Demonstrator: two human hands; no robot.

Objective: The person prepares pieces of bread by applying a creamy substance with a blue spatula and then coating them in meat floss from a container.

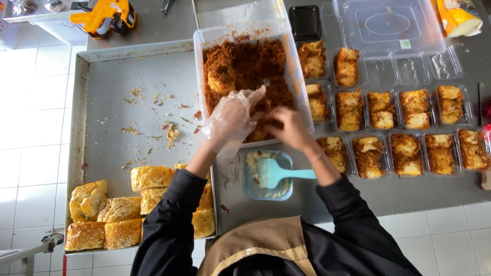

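Note:
My left hand [231,121], in a loose clear plastic glove, hovers with fingers spread over the near end of a clear plastic tub [200,61] full of brown shredded floss [245,64]. My bare right hand [289,128] is right beside it, fingers curled around a brown floss-covered piece [267,124] at the tub's near edge. The two hands almost touch. Just below them stands a small blue square dish [250,191] of pale cream with a light blue spatula [273,173] lying in it.
A metal tray [117,87] on the left bears crumbs and several yellow cake slabs [120,209] at its near end. Rows of small clear packs with coated pieces [406,153] fill the right. Farther back lie a clear lid [388,23], a black tray [305,21] and a yellow tool [105,15].

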